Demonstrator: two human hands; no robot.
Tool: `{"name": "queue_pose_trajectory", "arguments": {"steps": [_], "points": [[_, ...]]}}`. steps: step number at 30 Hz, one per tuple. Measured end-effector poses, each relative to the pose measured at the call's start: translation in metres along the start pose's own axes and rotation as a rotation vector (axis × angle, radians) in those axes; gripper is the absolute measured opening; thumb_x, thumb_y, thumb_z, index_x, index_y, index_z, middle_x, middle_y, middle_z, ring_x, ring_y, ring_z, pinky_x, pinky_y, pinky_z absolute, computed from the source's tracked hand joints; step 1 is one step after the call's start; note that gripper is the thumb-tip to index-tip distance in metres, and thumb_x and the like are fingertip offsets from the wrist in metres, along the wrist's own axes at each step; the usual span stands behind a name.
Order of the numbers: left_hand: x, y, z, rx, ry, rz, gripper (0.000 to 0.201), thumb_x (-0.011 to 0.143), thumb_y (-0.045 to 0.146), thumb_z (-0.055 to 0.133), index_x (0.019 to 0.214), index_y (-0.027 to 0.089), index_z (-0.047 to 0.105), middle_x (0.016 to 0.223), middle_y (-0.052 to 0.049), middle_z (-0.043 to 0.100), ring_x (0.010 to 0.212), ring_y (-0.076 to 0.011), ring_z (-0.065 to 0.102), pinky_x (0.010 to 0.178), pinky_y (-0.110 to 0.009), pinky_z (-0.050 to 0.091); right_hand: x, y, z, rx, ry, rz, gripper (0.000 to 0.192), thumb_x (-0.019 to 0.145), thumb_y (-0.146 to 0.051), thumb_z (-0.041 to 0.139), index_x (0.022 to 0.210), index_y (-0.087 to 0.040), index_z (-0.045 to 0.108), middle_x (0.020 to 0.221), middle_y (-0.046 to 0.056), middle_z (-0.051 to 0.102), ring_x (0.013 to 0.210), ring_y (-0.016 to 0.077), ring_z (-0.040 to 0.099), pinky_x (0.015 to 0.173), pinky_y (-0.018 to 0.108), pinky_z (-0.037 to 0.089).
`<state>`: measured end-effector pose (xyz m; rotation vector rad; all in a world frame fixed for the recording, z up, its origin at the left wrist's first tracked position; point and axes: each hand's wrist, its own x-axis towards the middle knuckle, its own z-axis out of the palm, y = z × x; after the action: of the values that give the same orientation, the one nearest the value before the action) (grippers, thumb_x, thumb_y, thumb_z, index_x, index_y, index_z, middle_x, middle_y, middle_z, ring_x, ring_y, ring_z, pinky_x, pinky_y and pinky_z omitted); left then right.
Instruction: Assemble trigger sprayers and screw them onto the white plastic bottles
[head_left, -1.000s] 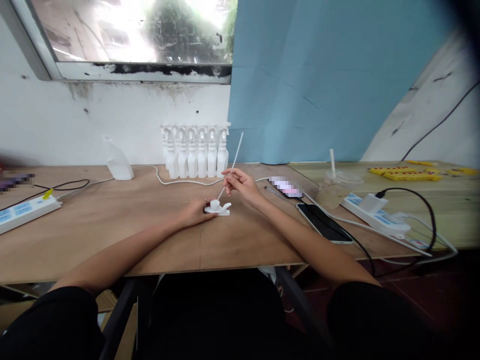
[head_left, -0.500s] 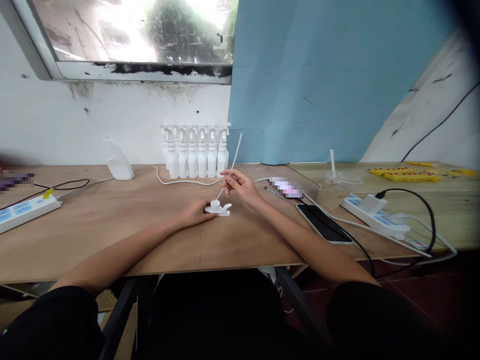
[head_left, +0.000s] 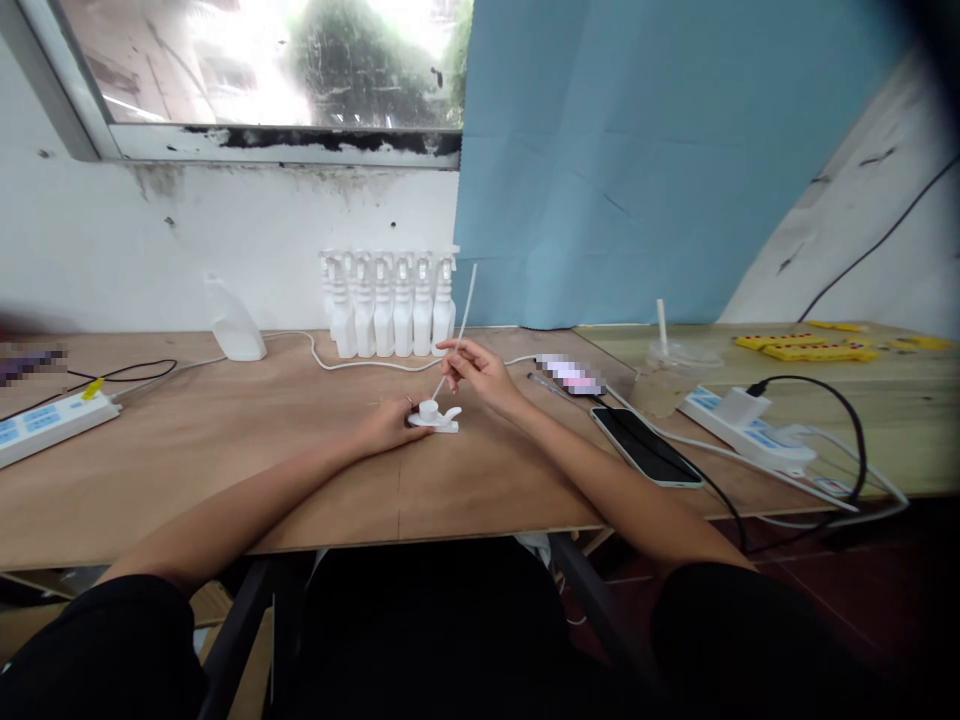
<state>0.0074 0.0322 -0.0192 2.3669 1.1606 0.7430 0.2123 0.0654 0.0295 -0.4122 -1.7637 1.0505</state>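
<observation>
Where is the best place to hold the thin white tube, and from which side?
Probably low on the tube, near the sprayer head, pinched from the right as the right hand does: it is long, thin and tilted, so a low grip steadies it.

A bare plywood table [head_left: 225, 450] runs along the wall. On it stand a row of white spray bottles [head_left: 390, 305] and one lone bottle [head_left: 234, 322] to their left. A power strip [head_left: 41, 425] lies at the left edge, a dark phone [head_left: 646, 446], a lidded cup [head_left: 671, 372] and another power strip [head_left: 750, 432] at the right. A small white spray head [head_left: 435, 415] sits mid-table.
</observation>
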Motion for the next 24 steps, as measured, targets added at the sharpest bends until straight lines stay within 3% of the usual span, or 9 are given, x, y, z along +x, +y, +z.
{"name": "queue_pose_trajectory", "arguments": {"steps": [4,7,10,16,20,24], "points": [[-0.001,0.001,-0.001,-0.016,-0.005,0.001,0.034,0.081,0.037,0.064,0.11,0.02,0.063,0.091,-0.001,0.069,0.075,-0.0177,0.061,0.067,-0.027,0.043,0.0,0.01,0.001,-0.149,-0.082,0.066,0.026,0.088,-0.042,0.059,0.098,-0.018,0.064,0.083,0.002,0.059,0.059,0.0103,0.056,0.055,0.025,0.047],[-0.001,0.002,-0.002,0.005,0.009,0.006,0.035,0.08,0.036,0.064,0.112,0.021,0.063,0.089,-0.002,0.069,0.073,-0.0174,0.06,0.066,-0.027,0.043,-0.002,0.015,0.002,-0.4,-0.178,-0.007,0.023,0.088,-0.036,0.058,0.081,-0.016,0.064,0.083,0.003,0.057,0.066,0.0116,0.055,0.06,0.025,0.044],[0.0,0.002,-0.002,0.028,0.018,0.007,0.035,0.08,0.036,0.065,0.111,0.02,0.064,0.086,-0.002,0.069,0.072,-0.0174,0.059,0.066,-0.027,0.042,-0.004,0.017,0.003,-0.539,-0.234,-0.089,0.02,0.087,-0.031,0.058,0.075,-0.016,0.06,0.077,0.002,0.054,0.07,0.0135,0.052,0.063,0.026,0.042],[0.001,0.0,0.0,0.038,0.045,-0.011,0.035,0.077,0.037,0.067,0.107,0.019,0.065,0.079,-0.001,0.067,0.068,-0.0172,0.059,0.064,-0.026,0.041,-0.006,0.026,0.008,-0.581,-0.213,-0.061,0.017,0.086,-0.026,0.054,0.071,-0.018,0.052,0.067,-0.001,0.051,0.064,0.0133,0.046,0.061,0.026,0.036],[0.001,-0.005,0.002,0.078,0.052,-0.042,0.035,0.077,0.042,0.067,0.101,0.017,0.065,0.074,-0.001,0.064,0.066,-0.0169,0.056,0.06,-0.026,0.037,-0.001,0.032,0.012,-0.638,-0.3,-0.106,0.018,0.083,-0.021,0.053,0.066,-0.018,0.047,0.064,-0.002,0.048,0.063,0.0123,0.043,0.061,0.025,0.033],[0.002,-0.007,0.003,0.085,0.062,-0.065,0.032,0.075,0.044,0.069,0.092,0.017,0.063,0.072,0.0,0.063,0.065,-0.016,0.055,0.059,-0.026,0.037,-0.005,0.036,0.011,-0.522,-0.291,-0.007,0.017,0.085,-0.027,0.053,0.071,-0.017,0.055,0.067,-0.002,0.052,0.064,0.0122,0.046,0.062,0.025,0.035]]}}
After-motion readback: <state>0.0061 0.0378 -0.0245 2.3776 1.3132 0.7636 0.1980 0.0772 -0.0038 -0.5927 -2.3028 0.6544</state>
